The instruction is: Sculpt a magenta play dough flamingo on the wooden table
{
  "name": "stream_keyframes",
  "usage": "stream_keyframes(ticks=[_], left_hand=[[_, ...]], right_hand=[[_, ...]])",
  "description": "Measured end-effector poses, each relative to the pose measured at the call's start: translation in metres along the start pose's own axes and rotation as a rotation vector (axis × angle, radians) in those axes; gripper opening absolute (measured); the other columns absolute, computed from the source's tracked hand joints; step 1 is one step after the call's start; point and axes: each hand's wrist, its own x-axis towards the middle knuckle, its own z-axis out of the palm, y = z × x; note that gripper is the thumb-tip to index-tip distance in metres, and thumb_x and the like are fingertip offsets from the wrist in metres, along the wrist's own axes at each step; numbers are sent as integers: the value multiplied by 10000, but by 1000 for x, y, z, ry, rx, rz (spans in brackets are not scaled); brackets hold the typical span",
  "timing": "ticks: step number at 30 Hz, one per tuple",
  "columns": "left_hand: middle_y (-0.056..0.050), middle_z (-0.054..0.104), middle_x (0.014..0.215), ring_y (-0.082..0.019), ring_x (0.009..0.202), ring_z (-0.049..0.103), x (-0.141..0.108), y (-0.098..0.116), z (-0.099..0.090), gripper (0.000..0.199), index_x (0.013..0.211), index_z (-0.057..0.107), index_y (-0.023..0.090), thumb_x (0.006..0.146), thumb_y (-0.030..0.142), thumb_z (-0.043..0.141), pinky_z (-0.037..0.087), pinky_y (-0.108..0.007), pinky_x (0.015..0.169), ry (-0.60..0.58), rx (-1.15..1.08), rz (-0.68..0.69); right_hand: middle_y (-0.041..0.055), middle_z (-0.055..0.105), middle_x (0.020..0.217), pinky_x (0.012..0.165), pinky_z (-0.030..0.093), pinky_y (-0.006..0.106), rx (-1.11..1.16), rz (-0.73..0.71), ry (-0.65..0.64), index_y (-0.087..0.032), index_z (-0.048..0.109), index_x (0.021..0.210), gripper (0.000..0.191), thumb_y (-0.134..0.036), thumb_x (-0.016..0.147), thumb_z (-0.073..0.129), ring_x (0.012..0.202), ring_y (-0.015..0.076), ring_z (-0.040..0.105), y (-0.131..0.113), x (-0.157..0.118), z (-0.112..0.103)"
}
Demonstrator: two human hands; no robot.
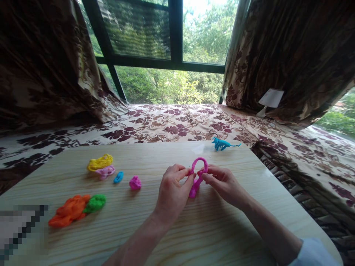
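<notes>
A bent strand of magenta modelling clay (200, 159) arches between my two hands above the table. My left hand (174, 188) pinches its left side between thumb and fingers. With thumb and fingertips, my right hand (224, 183) grips the right side of the loop. A thicker end of the same clay hangs low between the hands, close to the tabletop; whether it touches cannot be made out. To the left of my left hand lies a small magenta clay lump (135, 183). Beyond my right hand stands a blue clay animal figure (222, 144) with a long tail.
On the wooden table (155, 244) at left lie yellow clay (100, 162), pale pink clay (105, 172), a blue piece (118, 177), orange clay (70, 211) and green clay (95, 203). Behind is a floral-covered ledge (177, 125) with a white lamp (271, 98). A pixelated patch covers the lower left corner.
</notes>
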Motion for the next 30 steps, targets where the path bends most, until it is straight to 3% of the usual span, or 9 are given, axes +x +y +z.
stream_keyframes(ticks=[4,8,14,19,30], left_hand=[[-31,559,815,-153,816,508,0,0,-1,175,762,628,182,809,266,482,411,-287,757,-11,29,18],[-24,560,850,-156,842,512,0,0,-3,144,859,615,194,765,274,540,413,-289,779,-9,39,12],[-14,534,792,-137,756,512,-1,11,-13,143,877,571,175,750,226,531,423,-272,739,151,49,35],[1,566,721,-128,694,521,-9,16,-8,226,997,580,210,789,253,504,412,-255,679,38,91,94],[-27,630,797,-149,753,552,-14,13,0,315,1113,546,214,804,246,488,411,-263,679,-27,186,177]], right_hand=[[26,616,828,683,416,259,37,63,21,-184,658,936,268,-363,834,488,790,158,534,1,2,-3],[23,609,778,656,419,256,115,104,63,-168,655,924,274,-373,826,501,722,134,513,3,3,-5],[31,611,742,630,415,252,242,131,70,-152,658,888,249,-356,806,539,692,124,515,2,2,-3],[36,621,752,629,410,250,266,138,64,-154,659,883,237,-347,800,549,692,122,518,2,1,-2],[29,609,738,623,410,247,236,163,63,-152,659,910,261,-359,791,555,673,116,500,3,1,-2]])
